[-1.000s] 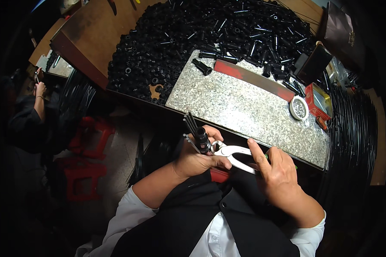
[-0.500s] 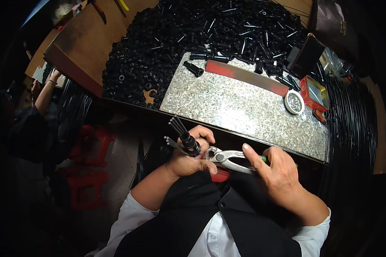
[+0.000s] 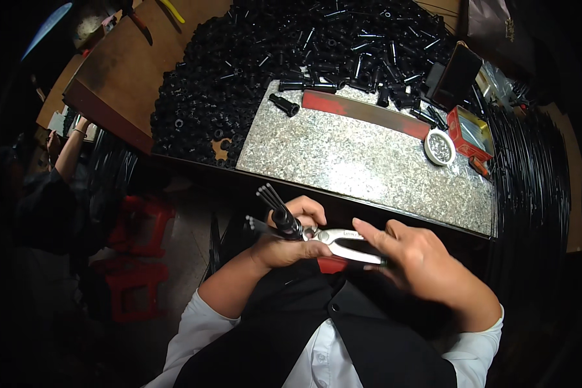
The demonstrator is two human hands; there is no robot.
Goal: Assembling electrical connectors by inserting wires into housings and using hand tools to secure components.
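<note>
Beside the slab [image 3: 343, 152], pliers [image 3: 324, 237] gripped in the right hand [image 3: 414, 251] could slip, scarring the black fitting [image 3: 284, 220] the left hand [image 3: 282, 251] clasps.

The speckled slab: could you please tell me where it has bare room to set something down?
The slab is bare between the red-ended bar and its near edge, beyond the pliers, left and in front of the white bowl. It is crowded behind the bar, where black parts lie, and at right, by the bowl and red box.
</note>
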